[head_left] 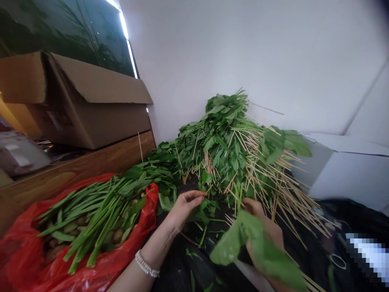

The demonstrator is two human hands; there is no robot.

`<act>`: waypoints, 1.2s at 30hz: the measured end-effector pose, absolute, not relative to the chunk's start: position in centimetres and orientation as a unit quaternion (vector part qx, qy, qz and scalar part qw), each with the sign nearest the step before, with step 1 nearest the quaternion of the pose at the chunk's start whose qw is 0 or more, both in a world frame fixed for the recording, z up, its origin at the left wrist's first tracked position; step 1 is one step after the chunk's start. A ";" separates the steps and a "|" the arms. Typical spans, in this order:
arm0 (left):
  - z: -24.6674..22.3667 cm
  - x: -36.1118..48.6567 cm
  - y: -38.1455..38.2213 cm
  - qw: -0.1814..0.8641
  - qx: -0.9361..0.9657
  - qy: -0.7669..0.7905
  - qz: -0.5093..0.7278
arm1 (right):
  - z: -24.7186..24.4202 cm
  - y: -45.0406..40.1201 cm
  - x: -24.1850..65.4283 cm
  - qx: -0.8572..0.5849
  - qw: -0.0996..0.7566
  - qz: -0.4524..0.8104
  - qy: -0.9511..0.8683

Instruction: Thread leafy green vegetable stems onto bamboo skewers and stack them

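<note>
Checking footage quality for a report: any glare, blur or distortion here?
Head view: a bright light streak glares on the dark glossy panel; wide-angle distortion bows the cardboard box; the green leaf in the right hand looks slightly soft; a pixelated patch blurs the lower right.

This looks like a food-prep corner, perhaps the back room of a small eatery rather than a home kitchen: a large heap of leafy greens (221,150) on bamboo skewers (288,194) is piled against a plain white wall (258,61), beside a bulk cardboard box (97,121) on a wooden ledge (75,170) and a red plastic bag (21,251) of produce.
</note>
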State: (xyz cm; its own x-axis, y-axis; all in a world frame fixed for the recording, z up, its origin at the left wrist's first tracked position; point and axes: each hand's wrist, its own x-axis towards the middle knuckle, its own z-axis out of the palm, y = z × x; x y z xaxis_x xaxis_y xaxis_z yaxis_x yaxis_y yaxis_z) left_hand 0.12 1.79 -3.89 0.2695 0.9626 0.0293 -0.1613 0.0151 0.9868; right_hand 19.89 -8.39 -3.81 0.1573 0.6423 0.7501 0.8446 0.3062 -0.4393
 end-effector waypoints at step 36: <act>-3.6 0.7 1.1 0.625 0.493 0.374 0.475 | -5.7 -8.3 18.6 -0.556 0.325 -0.166 -0.747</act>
